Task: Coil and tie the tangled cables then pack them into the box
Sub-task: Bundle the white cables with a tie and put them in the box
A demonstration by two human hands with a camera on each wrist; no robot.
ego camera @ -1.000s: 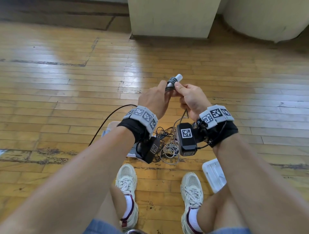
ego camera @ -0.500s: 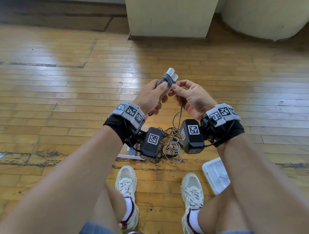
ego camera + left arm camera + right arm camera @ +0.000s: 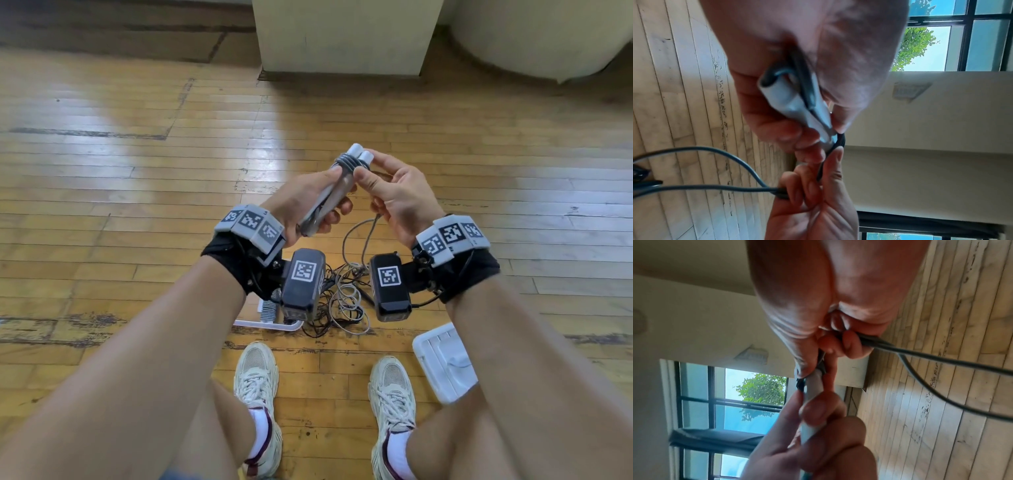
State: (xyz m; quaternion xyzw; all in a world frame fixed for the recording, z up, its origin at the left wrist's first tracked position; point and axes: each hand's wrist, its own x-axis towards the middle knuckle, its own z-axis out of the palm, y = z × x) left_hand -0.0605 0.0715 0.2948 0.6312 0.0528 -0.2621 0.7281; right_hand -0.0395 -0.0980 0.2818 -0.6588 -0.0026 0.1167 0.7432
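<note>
— Head view: since a second ago my left hand (image 3: 310, 202) has tilted the two pale grey plastic handles (image 3: 337, 186), gripped together; dark turns now show near their tips.

— Right hand (image 3: 394, 195)?

— Pinching the grey cord (image 3: 701, 188), wrapping on; box untouched.

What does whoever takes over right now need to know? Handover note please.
Left hand grips the white bundle, grey cable turns wound near its top.
Right hand pinches that cable at the wraps; its free length trails to the floor.
Tangled pile lies on the floor between the wrists. White box by the right shoe.
Done: several wraps on. Left: finish and tie, coil the pile, pack all.
</note>
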